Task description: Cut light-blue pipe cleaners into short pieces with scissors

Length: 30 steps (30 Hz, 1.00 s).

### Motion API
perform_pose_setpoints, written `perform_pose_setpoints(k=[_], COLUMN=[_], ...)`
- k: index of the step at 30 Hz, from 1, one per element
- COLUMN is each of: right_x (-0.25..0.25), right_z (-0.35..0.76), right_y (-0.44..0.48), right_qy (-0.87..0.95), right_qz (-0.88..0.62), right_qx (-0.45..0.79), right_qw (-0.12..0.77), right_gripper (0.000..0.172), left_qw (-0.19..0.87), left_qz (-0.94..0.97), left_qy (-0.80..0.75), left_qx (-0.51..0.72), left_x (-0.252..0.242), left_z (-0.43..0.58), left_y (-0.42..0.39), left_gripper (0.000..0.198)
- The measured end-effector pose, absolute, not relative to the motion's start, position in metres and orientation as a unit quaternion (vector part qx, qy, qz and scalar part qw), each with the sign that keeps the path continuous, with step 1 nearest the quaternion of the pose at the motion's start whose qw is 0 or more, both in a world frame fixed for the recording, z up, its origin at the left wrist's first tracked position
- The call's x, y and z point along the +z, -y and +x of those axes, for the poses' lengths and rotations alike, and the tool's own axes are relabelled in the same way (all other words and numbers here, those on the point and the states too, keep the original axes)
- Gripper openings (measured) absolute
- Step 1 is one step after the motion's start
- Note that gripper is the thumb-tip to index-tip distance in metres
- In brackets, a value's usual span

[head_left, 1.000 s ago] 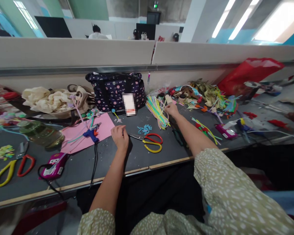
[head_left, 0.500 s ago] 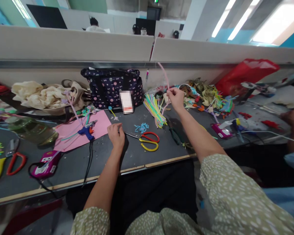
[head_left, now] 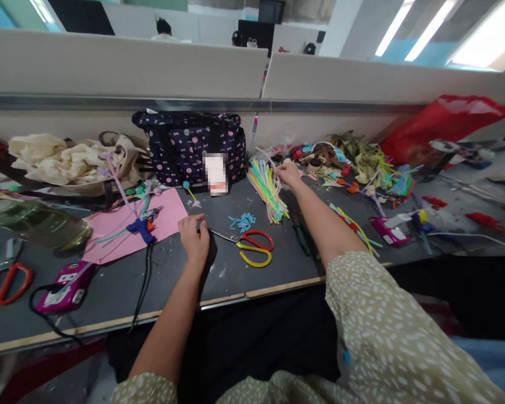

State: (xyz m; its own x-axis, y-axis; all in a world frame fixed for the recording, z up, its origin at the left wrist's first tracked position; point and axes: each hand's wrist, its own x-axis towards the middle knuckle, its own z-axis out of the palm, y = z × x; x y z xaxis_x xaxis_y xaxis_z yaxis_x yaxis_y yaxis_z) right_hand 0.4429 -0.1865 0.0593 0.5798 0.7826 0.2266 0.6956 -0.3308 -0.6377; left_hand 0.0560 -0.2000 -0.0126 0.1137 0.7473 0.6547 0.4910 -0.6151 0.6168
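My right hand [head_left: 288,174] is closed in a pinch on a pale pink pipe cleaner [head_left: 264,154], whose free end points up and left. Just under it lies a bundle of pastel pipe cleaners [head_left: 265,191] in yellow, green, pink and white. My left hand [head_left: 194,235] rests on the dark table with nothing in it, thumb apart from loosely bent fingers. Beside its fingertips is the tip of a pair of scissors [head_left: 255,255] with one red and one yellow handle. Several short blue cut pieces [head_left: 243,221] are scattered behind the scissors.
Left of me are a pink sheet [head_left: 172,210], a blue glue gun [head_left: 142,229], a green bottle [head_left: 42,224] and a magenta box [head_left: 67,286]. A dark patterned bag [head_left: 180,148] stands behind. Dark-handled pliers [head_left: 302,238] lie under my right forearm. A red bag [head_left: 441,126] is far right.
My right hand has lowered toward the bundle and moved slightly left, bringing the pink pipe cleaner down with it. My left hand stays by the scissors. The view has shifted a little.
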Motion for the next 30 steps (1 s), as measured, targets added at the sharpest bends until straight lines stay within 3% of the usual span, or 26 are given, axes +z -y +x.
perform_pose_setpoints(k=[4, 12, 19, 26, 30], right_x=[0.052, 0.050, 0.040, 0.040, 0.042], right_z=[0.450, 0.442, 0.423, 0.428, 0.435], right_y=[0.186, 0.174, 0.143, 0.130, 0.132], right_qy=[0.430, 0.475, 0.454, 0.431, 0.426], right_qz=[-0.848, -0.838, -0.862, -0.865, -0.853], right_qx=[0.056, 0.044, 0.056, 0.053, 0.044], right_qw=[0.305, 0.264, 0.219, 0.250, 0.297], right_gripper=[0.006, 0.017, 0.010, 0.006, 0.016], left_qw=[0.127, 0.122, 0.106, 0.114, 0.131], left_qz=[0.735, 0.750, 0.760, 0.758, 0.754], left_qy=[-0.427, -0.414, -0.400, -0.397, -0.407], left_qx=[0.511, 0.501, 0.501, 0.504, 0.498], left_x=[-0.010, -0.008, -0.011, -0.013, -0.013], left_z=[0.057, 0.063, 0.065, 0.065, 0.065], left_y=[0.203, 0.202, 0.200, 0.198, 0.198], left_gripper=[0.014, 0.015, 0.017, 0.018, 0.018])
